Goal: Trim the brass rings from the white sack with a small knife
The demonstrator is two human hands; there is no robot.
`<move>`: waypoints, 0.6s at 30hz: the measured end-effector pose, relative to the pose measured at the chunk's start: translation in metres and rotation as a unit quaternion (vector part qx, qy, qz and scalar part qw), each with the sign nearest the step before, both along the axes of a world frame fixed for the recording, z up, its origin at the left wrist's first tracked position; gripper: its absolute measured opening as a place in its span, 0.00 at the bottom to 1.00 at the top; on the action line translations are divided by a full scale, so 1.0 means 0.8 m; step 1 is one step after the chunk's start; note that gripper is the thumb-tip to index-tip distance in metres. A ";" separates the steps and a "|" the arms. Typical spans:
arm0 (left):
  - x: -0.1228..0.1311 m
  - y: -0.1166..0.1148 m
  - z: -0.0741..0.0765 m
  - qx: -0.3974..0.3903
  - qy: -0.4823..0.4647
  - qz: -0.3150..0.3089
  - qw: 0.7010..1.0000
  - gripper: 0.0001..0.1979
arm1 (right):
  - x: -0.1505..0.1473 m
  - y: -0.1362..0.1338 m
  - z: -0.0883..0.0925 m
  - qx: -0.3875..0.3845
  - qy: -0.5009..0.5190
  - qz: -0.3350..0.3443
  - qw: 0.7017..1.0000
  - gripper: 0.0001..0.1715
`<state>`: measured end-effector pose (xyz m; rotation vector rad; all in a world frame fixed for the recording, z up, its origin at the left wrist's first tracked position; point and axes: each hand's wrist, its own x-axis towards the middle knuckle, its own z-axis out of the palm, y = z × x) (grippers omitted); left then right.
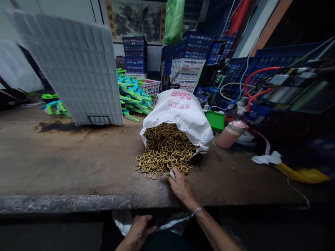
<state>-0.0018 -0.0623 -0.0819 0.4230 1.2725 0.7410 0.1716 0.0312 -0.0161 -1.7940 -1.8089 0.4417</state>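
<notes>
A white sack (183, 111) lies on its side on the worn brown table (65, 160), and several brass rings (164, 150) spill from its mouth. My right hand (180, 186) rests on the table at the near edge of the ring pile, fingers closed on a small white-tipped tool among the rings. A thin bracelet circles that wrist. My left hand (138, 232) is below the table edge, its fingers curled on the rim of a white bag (123, 223) in my lap.
A white gridded tray (75, 66) leans upright at the back left, with green and blue plastic parts (133, 94) behind it. A pink bottle (231, 134), a green box (216, 120), red hoses, cables and a white rag crowd the right side. Blue crates are stacked behind.
</notes>
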 end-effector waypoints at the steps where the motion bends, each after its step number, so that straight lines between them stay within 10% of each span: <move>1: -0.001 -0.004 0.009 0.009 0.000 -0.002 1.000 0.12 | 0.000 -0.001 0.002 -0.014 0.024 0.001 1.000 0.04; 5: -0.005 -0.011 0.058 0.177 0.048 -0.116 0.976 0.11 | -0.006 -0.008 0.012 -0.061 0.140 0.008 0.988 0.04; 9: -0.002 0.006 0.087 0.331 0.156 -0.053 0.929 0.13 | -0.015 -0.016 0.020 -0.106 0.239 0.032 0.965 0.09; 13: 0.008 0.035 0.081 0.398 0.229 -0.055 0.887 0.16 | -0.024 -0.022 0.015 -0.163 0.329 0.046 0.929 0.09; 18: 0.020 0.067 0.058 0.393 0.157 -0.050 0.905 0.09 | -0.032 -0.011 -0.006 -0.165 0.371 0.037 0.913 0.08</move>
